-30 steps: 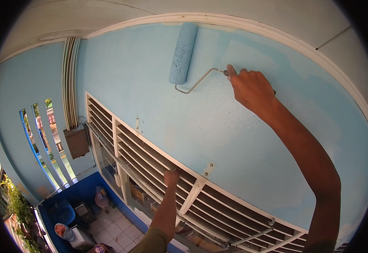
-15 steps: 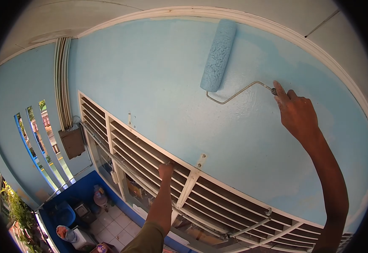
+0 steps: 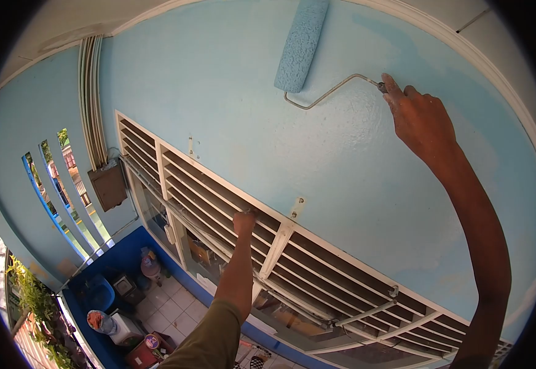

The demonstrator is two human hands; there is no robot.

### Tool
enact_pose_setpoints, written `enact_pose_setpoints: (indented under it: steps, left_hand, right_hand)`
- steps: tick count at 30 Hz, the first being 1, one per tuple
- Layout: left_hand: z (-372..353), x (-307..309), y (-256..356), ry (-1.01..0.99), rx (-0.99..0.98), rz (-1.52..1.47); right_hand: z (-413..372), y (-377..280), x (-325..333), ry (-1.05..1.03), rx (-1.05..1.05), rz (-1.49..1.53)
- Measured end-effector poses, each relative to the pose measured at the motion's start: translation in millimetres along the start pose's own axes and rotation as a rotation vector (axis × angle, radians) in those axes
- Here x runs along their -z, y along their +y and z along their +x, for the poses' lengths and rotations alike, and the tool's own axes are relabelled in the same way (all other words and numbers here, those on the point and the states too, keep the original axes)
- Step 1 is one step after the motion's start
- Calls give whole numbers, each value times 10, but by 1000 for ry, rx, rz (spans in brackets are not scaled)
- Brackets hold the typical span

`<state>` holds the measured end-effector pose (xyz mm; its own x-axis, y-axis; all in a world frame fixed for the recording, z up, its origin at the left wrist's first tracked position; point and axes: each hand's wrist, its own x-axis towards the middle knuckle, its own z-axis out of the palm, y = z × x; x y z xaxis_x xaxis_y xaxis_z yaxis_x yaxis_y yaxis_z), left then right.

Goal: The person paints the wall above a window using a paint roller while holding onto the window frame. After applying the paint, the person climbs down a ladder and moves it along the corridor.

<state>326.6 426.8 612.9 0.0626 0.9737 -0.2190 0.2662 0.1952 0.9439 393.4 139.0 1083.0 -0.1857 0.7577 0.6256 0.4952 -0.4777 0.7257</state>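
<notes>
My right hand [image 3: 425, 123] is closed around the dark handle of a paint roller [image 3: 302, 49]. Its light blue, textured sleeve lies against the light blue wall [image 3: 231, 80], tilted, with the top end at the upper edge of the view. A bent metal rod [image 3: 335, 88] joins the sleeve to the handle. Lower down, my left hand [image 3: 244, 222] is wrapped around a slat of the white louvered vent [image 3: 212, 200]; the fingertips are hidden behind it. Wet sheen shows on the wall below the roller.
White moulding [image 3: 428, 21] borders the ceiling. Metal brackets [image 3: 297, 208] stick out above the louvers. Pipes [image 3: 91, 104] run down to a brown box [image 3: 107, 186] at left. Far below, a tiled floor [image 3: 169, 313] holds a blue basin [image 3: 96, 294] and several containers.
The view has tilted downward, showing more floor. In the picture, the roller and my right hand sit higher and slightly left. My left hand keeps its grip on the louver.
</notes>
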Motion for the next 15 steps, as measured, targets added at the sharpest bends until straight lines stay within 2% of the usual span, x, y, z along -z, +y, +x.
enact_pose_setpoints:
  steps: [3, 4, 5, 9, 11, 15]
  left_hand:
    - [241, -167, -190, 41, -34, -46]
    - [221, -117, -164, -47, 40, -39]
    - [372, -235, -277, -14, 27, -2]
    - [253, -122, -179, -107, 28, -40]
    - [284, -171, -210, -38, 52, 0]
    - [229, -128, -159, -23, 33, 9]
  right_hand:
    - [-185, 127, 24, -18, -12, 5]
    - [-275, 184, 37, -14, -16, -2]
    - [-389, 250, 55, -18, -26, 11]
    - [-873, 536, 112, -40, -66, 43]
    - [-1109, 672, 120, -47, -82, 29]
    - [-1214, 688, 170, -43, -87, 27]
